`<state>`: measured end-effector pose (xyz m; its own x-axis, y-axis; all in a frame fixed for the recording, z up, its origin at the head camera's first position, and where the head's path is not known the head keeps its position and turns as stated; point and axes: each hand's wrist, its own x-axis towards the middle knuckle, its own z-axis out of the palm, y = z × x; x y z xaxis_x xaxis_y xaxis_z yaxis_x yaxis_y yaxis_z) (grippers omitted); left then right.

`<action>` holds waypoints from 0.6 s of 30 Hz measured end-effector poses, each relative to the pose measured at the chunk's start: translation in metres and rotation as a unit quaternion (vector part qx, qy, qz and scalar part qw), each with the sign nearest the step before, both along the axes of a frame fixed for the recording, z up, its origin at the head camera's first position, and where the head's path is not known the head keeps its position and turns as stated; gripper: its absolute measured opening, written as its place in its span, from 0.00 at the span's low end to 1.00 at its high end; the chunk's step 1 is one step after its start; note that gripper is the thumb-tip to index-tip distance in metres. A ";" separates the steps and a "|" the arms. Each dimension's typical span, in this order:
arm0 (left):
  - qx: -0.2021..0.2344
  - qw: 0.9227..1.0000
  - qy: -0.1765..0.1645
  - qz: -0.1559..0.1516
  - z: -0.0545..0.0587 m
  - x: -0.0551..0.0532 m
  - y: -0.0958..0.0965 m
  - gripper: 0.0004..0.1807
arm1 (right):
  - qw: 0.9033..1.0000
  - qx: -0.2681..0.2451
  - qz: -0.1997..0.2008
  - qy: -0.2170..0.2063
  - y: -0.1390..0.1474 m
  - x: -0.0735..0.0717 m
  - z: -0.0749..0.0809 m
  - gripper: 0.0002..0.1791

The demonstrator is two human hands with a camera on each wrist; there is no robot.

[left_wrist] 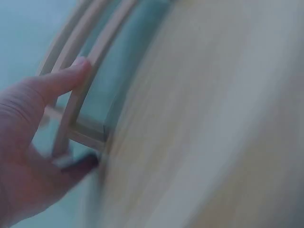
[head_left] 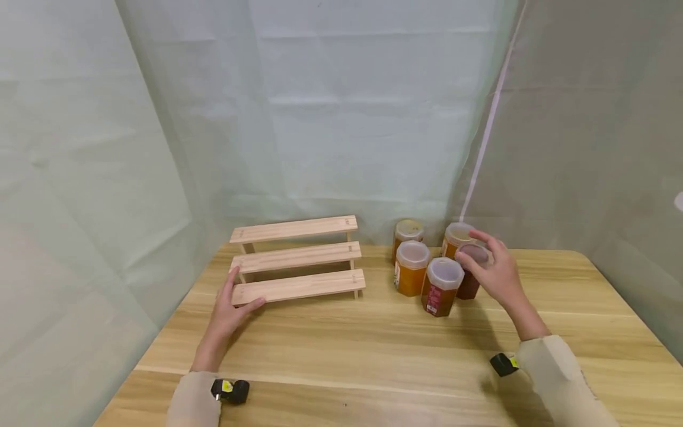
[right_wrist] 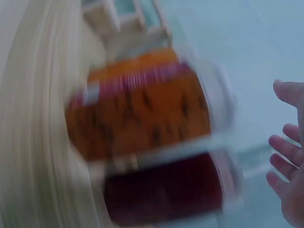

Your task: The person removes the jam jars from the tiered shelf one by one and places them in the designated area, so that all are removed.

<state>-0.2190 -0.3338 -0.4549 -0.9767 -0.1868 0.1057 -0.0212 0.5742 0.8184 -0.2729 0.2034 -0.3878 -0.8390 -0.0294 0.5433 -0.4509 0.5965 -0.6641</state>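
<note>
A three-tier wooden rack [head_left: 299, 257] stands at the left of the table. My left hand [head_left: 226, 311] holds its left end, the thumb along the lowest board's front edge and fingers round the end. The left wrist view is blurred, but the thumb [left_wrist: 78, 69] touches a board there. My right hand [head_left: 496, 273] is over a dark red lidded jar [head_left: 469, 286], fingers spread; in the right wrist view the fingers [right_wrist: 287, 149] are clear of the lids. Beside it stand an amber jar with a pink label [head_left: 439, 296] and an orange jar [head_left: 409, 279].
Two more lidded jars stand behind, a left one [head_left: 407, 231] and a right one [head_left: 453, 240] partly hidden by my right hand. Pale cloth [head_left: 347, 118] hangs behind the wooden table [head_left: 341, 356] and at its sides.
</note>
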 end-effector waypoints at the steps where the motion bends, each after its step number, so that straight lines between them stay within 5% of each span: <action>1: -0.041 0.999 -0.009 -0.002 0.004 0.001 0.000 0.57 | 1.000 0.027 -0.002 0.001 0.009 -0.001 0.001 0.30; 3: -0.134 0.991 -0.024 0.004 0.013 0.004 -0.001 0.57 | 0.996 0.087 0.000 -0.008 0.029 -0.003 0.001 0.32; 7: -0.294 0.955 -0.030 0.013 0.033 0.004 0.001 0.56 | 0.976 0.208 0.007 -0.057 0.068 -0.004 0.000 0.41; 11: -0.404 0.913 0.051 0.015 0.048 -0.007 0.009 0.50 | 0.954 0.279 -0.009 -0.110 0.094 -0.001 0.001 0.46; 13: -0.428 0.900 0.080 0.018 0.054 -0.013 0.012 0.49 | 0.948 0.293 -0.015 -0.120 0.101 -0.001 0.002 0.47; 15: -0.430 0.899 0.080 0.011 0.058 -0.018 0.016 0.52 | 0.948 0.295 -0.015 -0.122 0.103 -0.001 0.002 0.46; 18: -0.400 0.916 0.031 -0.012 0.062 -0.022 0.021 0.56 | 0.947 0.296 -0.013 -0.121 0.105 0.000 0.001 0.46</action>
